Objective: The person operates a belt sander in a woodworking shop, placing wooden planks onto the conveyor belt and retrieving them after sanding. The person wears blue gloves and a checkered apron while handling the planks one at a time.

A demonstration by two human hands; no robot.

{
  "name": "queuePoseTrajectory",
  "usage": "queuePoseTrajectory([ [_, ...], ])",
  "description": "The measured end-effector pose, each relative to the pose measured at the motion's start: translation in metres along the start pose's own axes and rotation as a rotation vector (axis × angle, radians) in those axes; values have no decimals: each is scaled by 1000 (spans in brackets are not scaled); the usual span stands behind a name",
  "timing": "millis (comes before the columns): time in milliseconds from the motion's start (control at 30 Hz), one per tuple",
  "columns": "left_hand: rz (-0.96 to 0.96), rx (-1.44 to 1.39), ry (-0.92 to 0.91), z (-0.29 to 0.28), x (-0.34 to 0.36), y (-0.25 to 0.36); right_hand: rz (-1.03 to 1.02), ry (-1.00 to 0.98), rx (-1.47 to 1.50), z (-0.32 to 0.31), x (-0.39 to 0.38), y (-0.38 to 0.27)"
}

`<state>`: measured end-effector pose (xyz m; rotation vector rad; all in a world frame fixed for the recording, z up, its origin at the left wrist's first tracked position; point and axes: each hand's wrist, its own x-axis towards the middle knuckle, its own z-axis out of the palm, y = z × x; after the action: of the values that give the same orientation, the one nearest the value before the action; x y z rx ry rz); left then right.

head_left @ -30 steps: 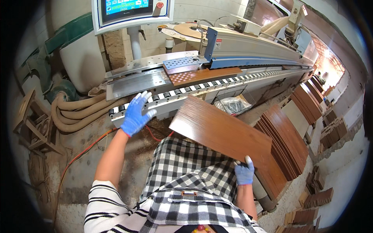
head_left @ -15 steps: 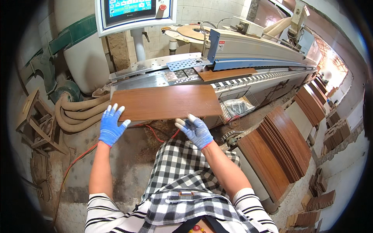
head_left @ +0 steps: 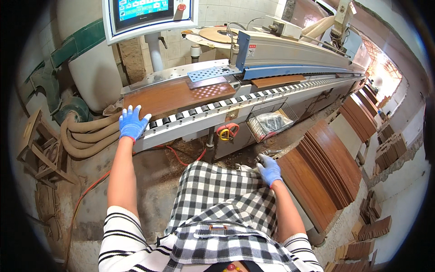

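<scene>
A brown wood-grain board (head_left: 158,98) lies flat on the metal infeed table of a long machine, its far right part under a perforated blue plate (head_left: 213,73). My left hand (head_left: 131,122), in a blue glove with white fingertips, rests with spread fingers on the board's near left corner. Lower and to the right, my right hand (head_left: 269,170), gloved alike, hangs beside the near end of a stack of brown boards (head_left: 312,177). Its fingers are loosely bent and apart, with nothing visible in them.
A roller track (head_left: 199,111) runs along the machine's front edge. Another board (head_left: 278,81) lies farther along. Below hangs a wire basket (head_left: 272,120) holding a plastic bag. A screen panel (head_left: 145,16) stands at upper left, above thick hoses (head_left: 86,136). More board stacks (head_left: 358,113) line the right.
The board has gone from in front of me onto the machine table, under the perforated plate. My right hand has left its near edge and moved right and down; my left hand stays at its corner.
</scene>
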<state>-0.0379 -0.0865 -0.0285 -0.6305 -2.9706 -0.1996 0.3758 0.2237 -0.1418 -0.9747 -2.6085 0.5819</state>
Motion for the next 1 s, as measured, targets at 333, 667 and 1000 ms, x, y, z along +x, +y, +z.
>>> queuePoseTrajectory([
  [333,76,16,143,12,-1,11,-63,23,-553,-3,-7,89],
  [667,88,-30,178,8,-6,13,-81,72,-573,10,-33,83],
  [1000,92,-32,186,10,-5,12,109,324,101,9,-137,40],
])
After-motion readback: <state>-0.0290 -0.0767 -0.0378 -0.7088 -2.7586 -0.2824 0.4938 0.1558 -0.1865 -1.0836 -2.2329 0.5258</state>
